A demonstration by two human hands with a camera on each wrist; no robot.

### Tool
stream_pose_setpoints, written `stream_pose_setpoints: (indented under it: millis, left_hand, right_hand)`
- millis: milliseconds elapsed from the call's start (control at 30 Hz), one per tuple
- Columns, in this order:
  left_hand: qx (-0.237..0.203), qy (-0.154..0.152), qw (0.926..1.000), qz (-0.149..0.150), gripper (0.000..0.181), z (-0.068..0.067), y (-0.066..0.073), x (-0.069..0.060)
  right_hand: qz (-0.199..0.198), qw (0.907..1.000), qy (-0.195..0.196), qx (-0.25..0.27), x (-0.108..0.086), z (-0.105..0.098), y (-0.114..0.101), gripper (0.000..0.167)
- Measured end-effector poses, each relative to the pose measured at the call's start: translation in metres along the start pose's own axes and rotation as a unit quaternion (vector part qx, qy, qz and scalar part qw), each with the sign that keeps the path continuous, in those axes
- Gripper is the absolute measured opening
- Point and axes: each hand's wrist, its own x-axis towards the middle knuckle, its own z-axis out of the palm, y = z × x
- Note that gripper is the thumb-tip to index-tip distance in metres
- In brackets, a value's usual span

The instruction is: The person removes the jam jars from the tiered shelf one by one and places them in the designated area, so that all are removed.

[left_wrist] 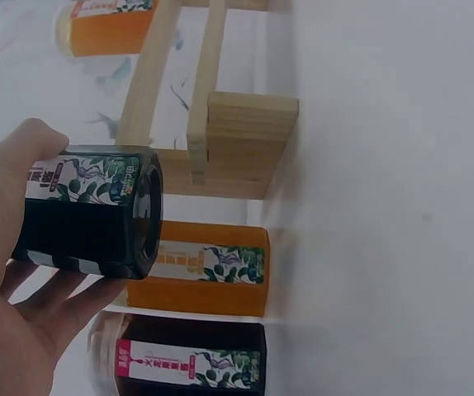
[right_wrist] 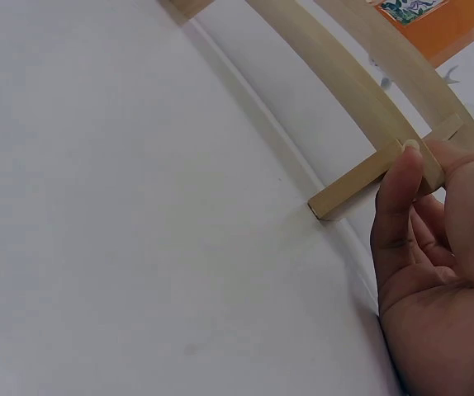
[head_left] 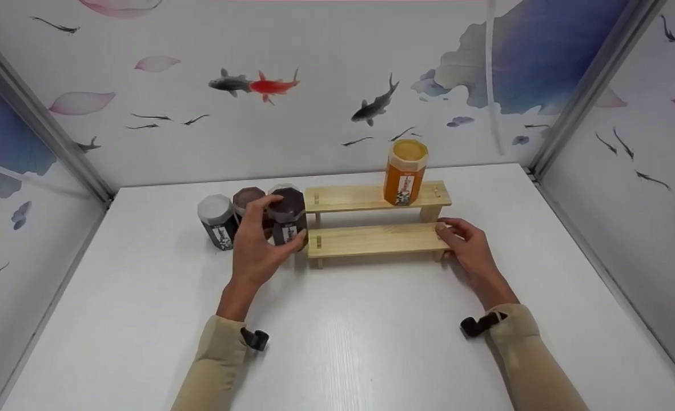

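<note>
My left hand [head_left: 254, 245] grips a dark jar [head_left: 287, 214] by its sides, thumb and fingers spread around it. In the left wrist view this jar [left_wrist: 88, 214] is held above the table, beside the left end of a two-step wooden rack [head_left: 372, 241]. My right hand [head_left: 471, 251] pinches the right end of the rack's lower step; in the right wrist view the thumb [right_wrist: 398, 190] lies against the wood by a leg. An orange jar [head_left: 405, 174] stands on the upper step, toward the right.
Left of the rack stand a dark jar with a whitish lid [head_left: 216, 222] and a brown-lidded jar [head_left: 248, 197], partly hidden by my left hand. The left wrist view shows another orange jar [left_wrist: 220, 268] beyond the held one. Printed wall panels [head_left: 314, 142] enclose the white table [head_left: 337, 342].
</note>
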Motion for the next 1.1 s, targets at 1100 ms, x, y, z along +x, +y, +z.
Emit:
stream_pose_setpoints:
  millis: [1100]
  left_hand:
    - [0.034, -0.141, 0.9848, -0.096, 0.076, -0.001, -0.014, -0.007]
  right_hand:
    - [-0.003, 1.0, -0.003, 0.003, -0.002, 0.001, -0.002, 0.063]
